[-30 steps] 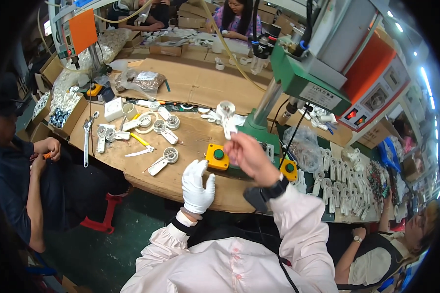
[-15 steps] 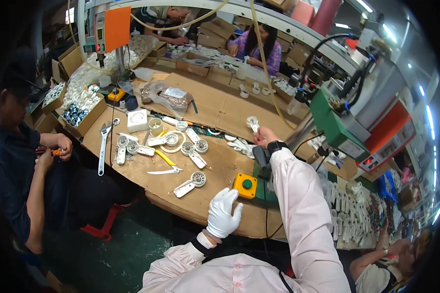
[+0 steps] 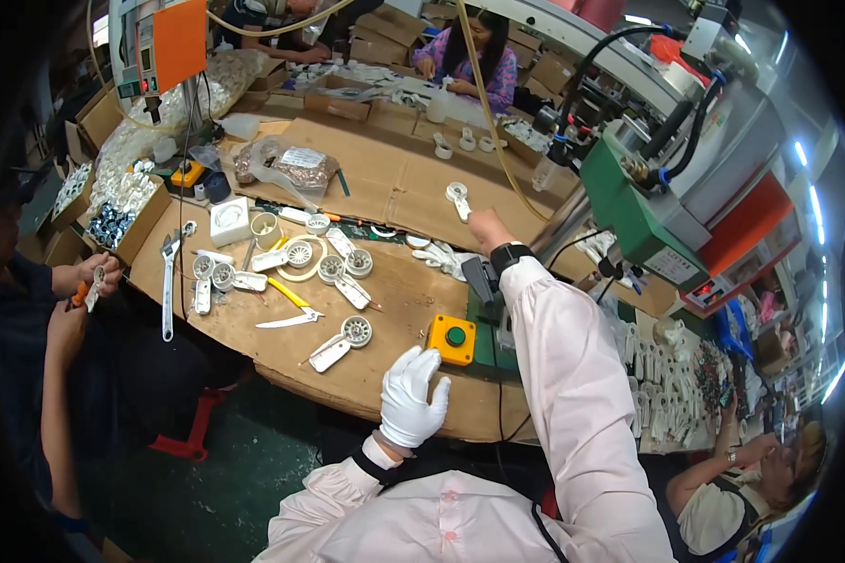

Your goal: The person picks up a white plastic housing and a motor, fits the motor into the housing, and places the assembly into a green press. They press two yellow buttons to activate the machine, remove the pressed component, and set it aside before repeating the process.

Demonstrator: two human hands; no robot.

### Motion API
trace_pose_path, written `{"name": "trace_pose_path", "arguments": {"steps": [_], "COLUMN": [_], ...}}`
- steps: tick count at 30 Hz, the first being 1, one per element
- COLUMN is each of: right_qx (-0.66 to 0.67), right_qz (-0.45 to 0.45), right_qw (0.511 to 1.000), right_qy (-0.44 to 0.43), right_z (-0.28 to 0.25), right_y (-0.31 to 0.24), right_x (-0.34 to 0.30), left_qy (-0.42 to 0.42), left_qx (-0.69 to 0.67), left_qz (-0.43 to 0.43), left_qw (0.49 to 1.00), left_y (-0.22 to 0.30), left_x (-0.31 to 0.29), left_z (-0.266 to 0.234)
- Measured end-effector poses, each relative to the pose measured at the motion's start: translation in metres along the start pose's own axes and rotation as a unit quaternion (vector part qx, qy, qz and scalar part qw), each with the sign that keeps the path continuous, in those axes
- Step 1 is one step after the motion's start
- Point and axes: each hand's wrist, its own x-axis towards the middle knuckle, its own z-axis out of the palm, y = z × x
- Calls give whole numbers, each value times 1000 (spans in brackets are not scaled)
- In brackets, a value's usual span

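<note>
My right hand (image 3: 487, 228), bare, reaches over the far part of the bench. Its fingers are closed at the lower end of a white plastic part with a ring-shaped head (image 3: 457, 195); the fingertips are mostly hidden by the hand. My left hand (image 3: 411, 399), in a white glove, is open at the bench's near edge, its thumb apart from the fingers. Just beyond it sits a yellow box with a green push button (image 3: 453, 338). To its left lies a white handled part with a round wheel-like head (image 3: 340, 345).
Several similar parts lie around yellow-handled pliers (image 3: 296, 302) and an adjustable wrench (image 3: 168, 286). A green and orange press (image 3: 667, 211) stands at the right. A co-worker's hands (image 3: 84, 296) hold an orange-handled tool at the left. A bag of small parts (image 3: 291, 171) lies farther back.
My view has shifted, so the bench appears farther up and left. The white part in my right hand sits slightly farther out. My left hand stays near the button box.
</note>
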Motion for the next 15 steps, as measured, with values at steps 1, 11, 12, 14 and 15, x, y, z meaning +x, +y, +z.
{"name": "trace_pose_path", "arguments": {"steps": [1, 11, 12, 14, 15], "right_qx": [-1, 196, 185, 130, 85], "right_qz": [4, -251, -286, -371, -421], "right_qw": [1000, 917, 910, 898, 888], "right_qy": [-11, -240, -235, -199, -164], "right_z": [1, -77, -90, -117, -133], "right_y": [-26, -121, -120, -108, -97], "right_x": [-27, -220, -246, -291, -309], "left_qy": [3, 19, 21, 25, 32], "left_qx": [9, 9, 6, 9, 4], "left_qz": [-9, 12, 18, 16, 19], "left_qw": [1000, 1000, 1000, 1000, 999], "left_y": [-2, 0, -1, -1, -2], "left_x": [-3, 3, 1, -5, -6], "left_z": [-2, 9, 7, 2, 0]}}
